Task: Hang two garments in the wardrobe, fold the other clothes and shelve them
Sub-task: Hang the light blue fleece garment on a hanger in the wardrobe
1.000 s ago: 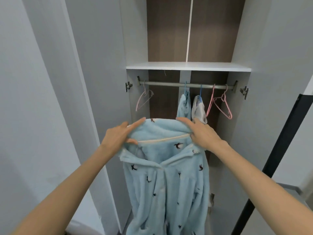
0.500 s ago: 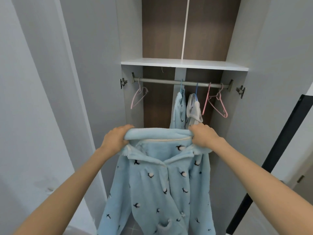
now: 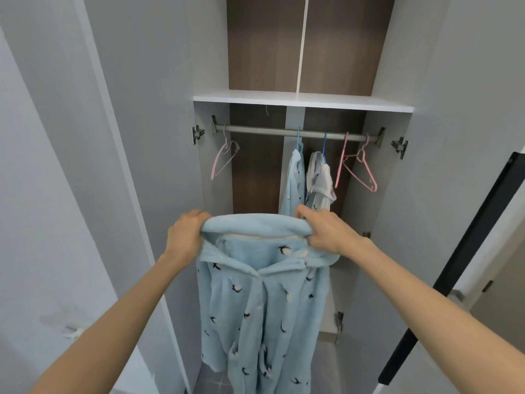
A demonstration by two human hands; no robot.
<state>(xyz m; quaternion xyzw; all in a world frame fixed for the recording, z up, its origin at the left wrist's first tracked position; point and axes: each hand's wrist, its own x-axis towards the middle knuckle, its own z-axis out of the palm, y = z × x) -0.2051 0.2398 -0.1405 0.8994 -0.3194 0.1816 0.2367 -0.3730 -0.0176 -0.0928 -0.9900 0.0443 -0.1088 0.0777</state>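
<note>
A person holds a pale-blue fleece top (image 3: 264, 302) up before an open wardrobe (image 3: 211, 189), the left hand (image 3: 186, 237) and right hand (image 3: 326, 234) each curled tight round a shoulder beside the collar. The top hangs lengthwise straight down, collar uppermost, front toward the camera, below the rail (image 3: 270, 131). On the rail hang a blue garment (image 3: 294, 183), a white garment (image 3: 322, 183) and pink hangers (image 3: 358, 172); a white shelf (image 3: 301, 99) sits just above. Grey doors (image 3: 142, 123) stand open either side, over a grey floor (image 3: 216, 382).
</note>
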